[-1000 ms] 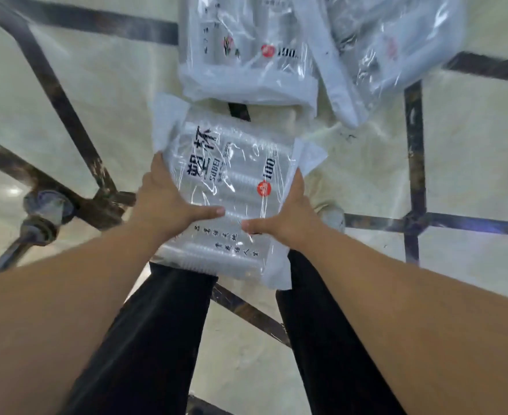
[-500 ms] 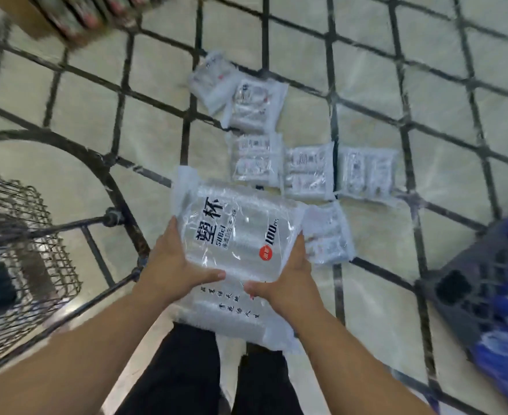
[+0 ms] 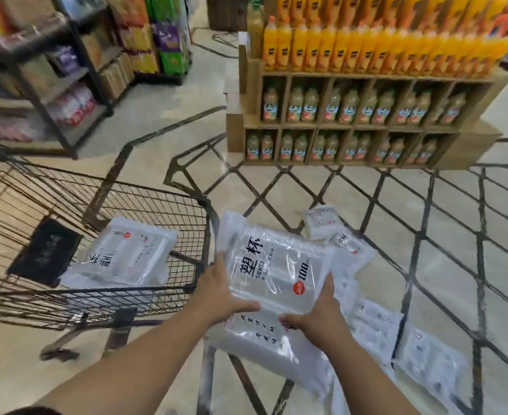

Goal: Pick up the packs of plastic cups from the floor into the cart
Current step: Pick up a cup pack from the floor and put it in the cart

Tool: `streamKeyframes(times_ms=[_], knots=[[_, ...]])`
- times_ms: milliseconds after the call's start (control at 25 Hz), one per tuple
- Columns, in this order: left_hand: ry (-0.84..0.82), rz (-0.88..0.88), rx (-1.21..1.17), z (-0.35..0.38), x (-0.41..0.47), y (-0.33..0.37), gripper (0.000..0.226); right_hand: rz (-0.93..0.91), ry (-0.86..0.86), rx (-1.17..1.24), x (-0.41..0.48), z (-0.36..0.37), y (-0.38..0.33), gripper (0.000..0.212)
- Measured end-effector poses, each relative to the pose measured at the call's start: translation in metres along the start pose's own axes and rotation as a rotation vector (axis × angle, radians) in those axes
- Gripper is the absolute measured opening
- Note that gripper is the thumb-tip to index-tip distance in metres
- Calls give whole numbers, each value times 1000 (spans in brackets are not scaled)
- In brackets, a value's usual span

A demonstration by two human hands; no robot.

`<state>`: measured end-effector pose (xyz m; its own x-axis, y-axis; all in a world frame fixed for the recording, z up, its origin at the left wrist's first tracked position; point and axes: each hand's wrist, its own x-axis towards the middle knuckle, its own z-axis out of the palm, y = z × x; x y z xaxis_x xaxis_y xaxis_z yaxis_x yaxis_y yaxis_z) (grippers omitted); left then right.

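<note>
I hold a clear pack of plastic cups [image 3: 276, 274] with black and red print, lifted off the floor, just right of the cart. My left hand [image 3: 220, 292] grips its left edge and my right hand [image 3: 318, 316] grips its lower right edge. The wire shopping cart [image 3: 169, 295] stands at the left, and one pack of cups [image 3: 130, 253] lies flat inside it beside a black flap [image 3: 46, 253]. Several more packs [image 3: 324, 223] [image 3: 432, 366] lie on the tiled floor to the right, partly hidden behind the held pack.
A wooden display of orange juice bottles [image 3: 366, 94] stands ahead at the right. Dark metal shelves with goods [image 3: 52, 85] fill the upper left. Open tiled floor lies between them and around the packs.
My view has risen from the floor to the aisle. The held pack has come up and moved left, close to the cart's right rim. Both hands keep the same grip.
</note>
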<state>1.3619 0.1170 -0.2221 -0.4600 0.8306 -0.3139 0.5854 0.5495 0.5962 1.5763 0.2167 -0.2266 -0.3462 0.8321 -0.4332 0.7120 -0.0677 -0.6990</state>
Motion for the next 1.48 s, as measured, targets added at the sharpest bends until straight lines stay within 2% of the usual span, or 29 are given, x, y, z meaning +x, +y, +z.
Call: streamKeyframes(times_ms=[120, 240, 400, 520, 760, 960, 1200, 1360, 1480], knots=[[75, 7, -46, -50, -7, -44, 149, -38, -45, -28, -1, 38, -55, 159], [87, -104, -42, -95, -11, -99, 154, -41, -97, -82, -1, 85, -105, 158], [144, -227, -106, -147, -24, -169, 156, -111, -146, -138, -7, 151, -170, 174], [197, -252, -141, -175, -33, -206, 155, -159, -171, -165, -12, 188, -205, 160], [284, -348, -170, -212, -49, -265, 158, -232, -255, -190, -11, 250, -254, 155], [312, -375, -160, -220, -47, -276, 150, -258, -316, -237, 8, 267, -272, 152], [349, -459, -133, -239, -18, -280, 158, -304, -407, -269, 55, 275, -301, 153], [439, -421, -135, -253, 6, -265, 150, -360, -482, -279, 96, 274, -329, 150], [519, -432, -182, -257, 26, -261, 154, -380, -518, -305, 130, 279, -342, 157]])
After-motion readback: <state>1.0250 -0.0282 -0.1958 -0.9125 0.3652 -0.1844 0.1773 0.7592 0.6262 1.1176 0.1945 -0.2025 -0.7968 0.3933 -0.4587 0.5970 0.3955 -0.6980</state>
